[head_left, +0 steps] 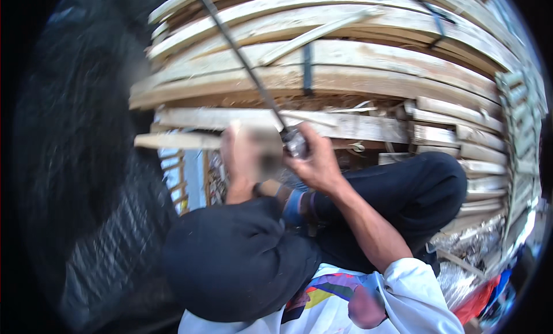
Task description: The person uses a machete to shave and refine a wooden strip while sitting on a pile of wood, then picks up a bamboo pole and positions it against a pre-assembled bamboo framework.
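Note:
My right hand (315,160) is closed round the shiny, clear-looking end (296,144) of a long thin dark rod (242,56). The rod slants up and to the left across the timber, past the top of the picture. Just left of it, my left hand (235,167) is raised with its fingers smeared, and a blurred patch hides its inner side. A pale wooden slat (178,141) runs from the left to that hand; whether the hand grips it I cannot tell. Both hands are above my crossed legs, near a foot in a striped sock (292,204).
Long pale planks (368,78) lie stacked ahead, with a dark strap (307,69) over them and a loose strip (317,36) on top. Shorter boards (443,135) are piled at the right. Black plastic sheeting (86,161) covers the left side. Wood shavings (357,147) lie between the boards.

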Demonstrator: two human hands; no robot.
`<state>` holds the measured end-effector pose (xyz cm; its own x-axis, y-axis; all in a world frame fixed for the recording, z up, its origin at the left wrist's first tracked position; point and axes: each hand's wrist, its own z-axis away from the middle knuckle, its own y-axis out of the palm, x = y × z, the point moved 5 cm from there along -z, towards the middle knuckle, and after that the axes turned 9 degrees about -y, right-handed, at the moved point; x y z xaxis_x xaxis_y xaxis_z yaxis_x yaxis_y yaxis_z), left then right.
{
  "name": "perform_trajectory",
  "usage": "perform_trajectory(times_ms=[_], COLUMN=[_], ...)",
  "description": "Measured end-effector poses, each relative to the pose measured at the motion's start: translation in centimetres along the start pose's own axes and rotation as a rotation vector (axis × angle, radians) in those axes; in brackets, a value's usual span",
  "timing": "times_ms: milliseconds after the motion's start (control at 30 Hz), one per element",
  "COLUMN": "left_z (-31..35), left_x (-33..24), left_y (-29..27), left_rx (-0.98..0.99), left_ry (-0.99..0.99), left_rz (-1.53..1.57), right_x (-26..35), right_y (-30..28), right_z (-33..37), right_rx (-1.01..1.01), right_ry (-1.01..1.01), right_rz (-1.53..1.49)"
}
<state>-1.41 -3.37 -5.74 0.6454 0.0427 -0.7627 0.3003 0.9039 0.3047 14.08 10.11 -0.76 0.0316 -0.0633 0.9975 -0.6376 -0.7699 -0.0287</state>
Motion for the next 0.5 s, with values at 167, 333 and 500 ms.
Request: perform_trajectory(times_ms=[167,333,500], left_z=[-0.2,1.4,1.8], left_x=[-1.9,-4.8,-13.9], left_y=[-4.5,-3.4,-6.0], left_rx=[-0.449,-0.125,0.024], left_ry=[0.084,0.241,0.415], left_rz=[-0.182,-0.175,-0.306], right_x=[-0.9,-0.1,4.5], right_y=[0.0,-1.4,-6.3], right_z=[-0.3,-0.1,-1.7], right_rx=[-0.098,-0.097,-0.231], right_ry=[-0.19,-0.088,-0.099], right_rz=[0.065,0.024,0.057])
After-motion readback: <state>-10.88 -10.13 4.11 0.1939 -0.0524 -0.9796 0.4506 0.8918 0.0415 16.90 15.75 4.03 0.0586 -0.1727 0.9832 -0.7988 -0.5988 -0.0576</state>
